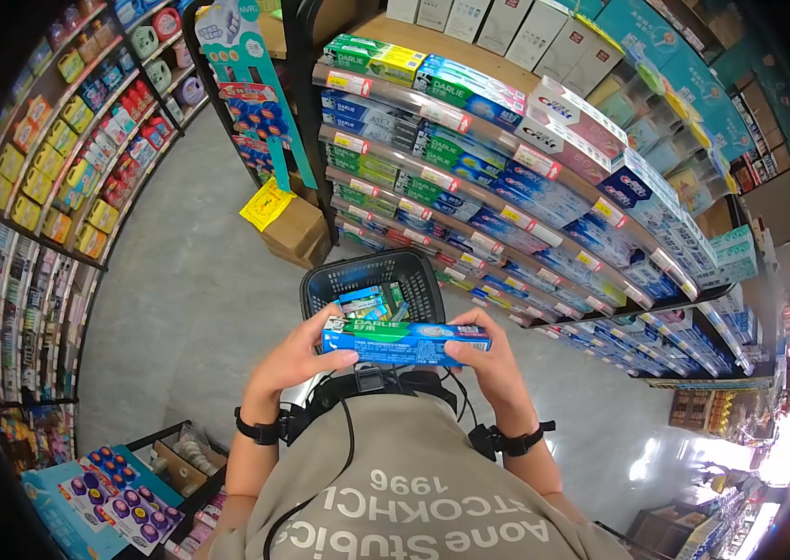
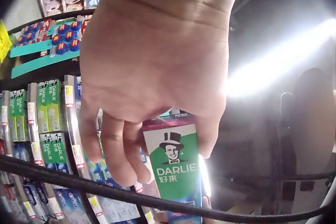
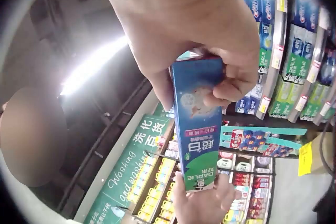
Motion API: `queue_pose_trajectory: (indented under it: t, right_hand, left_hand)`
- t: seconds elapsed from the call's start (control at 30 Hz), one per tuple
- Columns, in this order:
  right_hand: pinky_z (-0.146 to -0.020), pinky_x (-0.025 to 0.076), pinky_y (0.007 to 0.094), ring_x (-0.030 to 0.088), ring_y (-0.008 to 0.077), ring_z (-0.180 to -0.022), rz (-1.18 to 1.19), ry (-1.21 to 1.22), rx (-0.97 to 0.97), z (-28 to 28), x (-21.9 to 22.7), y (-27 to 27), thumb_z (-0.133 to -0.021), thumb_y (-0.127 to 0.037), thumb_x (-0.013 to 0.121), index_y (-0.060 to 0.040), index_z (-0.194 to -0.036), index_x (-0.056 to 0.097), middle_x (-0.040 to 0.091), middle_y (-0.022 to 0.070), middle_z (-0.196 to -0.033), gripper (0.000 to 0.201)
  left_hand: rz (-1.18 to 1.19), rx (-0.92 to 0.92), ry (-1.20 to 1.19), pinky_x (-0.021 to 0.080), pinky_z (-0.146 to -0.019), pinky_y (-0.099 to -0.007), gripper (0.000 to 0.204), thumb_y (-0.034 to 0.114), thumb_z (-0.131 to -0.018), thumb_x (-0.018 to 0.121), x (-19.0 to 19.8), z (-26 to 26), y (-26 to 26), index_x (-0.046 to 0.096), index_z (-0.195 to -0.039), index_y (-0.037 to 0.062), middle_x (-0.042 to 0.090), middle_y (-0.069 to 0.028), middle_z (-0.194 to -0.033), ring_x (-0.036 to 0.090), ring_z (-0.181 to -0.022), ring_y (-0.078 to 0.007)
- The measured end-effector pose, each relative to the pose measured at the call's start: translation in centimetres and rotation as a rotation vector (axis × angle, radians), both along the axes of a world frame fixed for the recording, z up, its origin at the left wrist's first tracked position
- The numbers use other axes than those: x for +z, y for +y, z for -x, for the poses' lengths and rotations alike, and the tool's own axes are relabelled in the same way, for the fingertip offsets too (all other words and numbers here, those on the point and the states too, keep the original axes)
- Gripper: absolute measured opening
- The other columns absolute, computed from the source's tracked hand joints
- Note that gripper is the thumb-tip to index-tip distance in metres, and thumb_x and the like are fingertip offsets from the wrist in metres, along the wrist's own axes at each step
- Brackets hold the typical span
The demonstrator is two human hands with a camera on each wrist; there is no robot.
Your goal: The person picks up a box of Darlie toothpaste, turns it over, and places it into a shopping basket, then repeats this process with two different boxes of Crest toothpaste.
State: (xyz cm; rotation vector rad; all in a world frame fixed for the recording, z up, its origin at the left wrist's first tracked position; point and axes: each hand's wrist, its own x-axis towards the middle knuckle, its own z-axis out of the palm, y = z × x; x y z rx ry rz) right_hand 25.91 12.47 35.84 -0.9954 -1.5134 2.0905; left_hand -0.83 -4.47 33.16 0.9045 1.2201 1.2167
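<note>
A long blue and green toothpaste box (image 1: pixel 404 343) is held level in front of the body, one hand at each end. The left hand (image 1: pixel 294 359) grips its green end, thumb along the near side; the left wrist view shows that hand (image 2: pixel 157 71) pinching the box (image 2: pixel 176 166). At the blue end the right hand (image 1: pixel 497 369) grips with thumb and fingers, as the right wrist view shows with the hand (image 3: pixel 194 29) over the box (image 3: pixel 198 119). Just beyond the box is a black basket (image 1: pixel 318 280) with several small boxes (image 1: pixel 371 303) inside.
Shelves (image 1: pixel 507 201) of toothpaste boxes curve along the front and right. A cardboard carton (image 1: pixel 297 233) with a yellow bag (image 1: pixel 267 205) stands beyond the basket. Bottle shelves (image 1: pixel 68 177) line the left side, and a display bin (image 1: pixel 175 457) sits at the lower left.
</note>
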Motion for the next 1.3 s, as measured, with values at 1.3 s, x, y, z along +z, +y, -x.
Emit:
queue_pose_trajectory:
  t: [1.3]
  right_hand:
    - [-0.065,0.064,0.0330,0.074,0.0260,-0.074,0.360,0.262,-0.034,-3.5,-1.1,2.0,-0.081,-0.008,0.080,0.0051,-0.118,0.062,0.073,0.0182,-0.102,0.043]
  left_hand:
    - [0.008,0.243,-0.049,0.051,-0.072,-0.0274,0.021,0.019,-0.104,0.061,-2.2,1.4,-0.9,0.063,-0.114,0.0012,0.067,-0.0054,-0.085,0.063,-0.075,-0.0128]
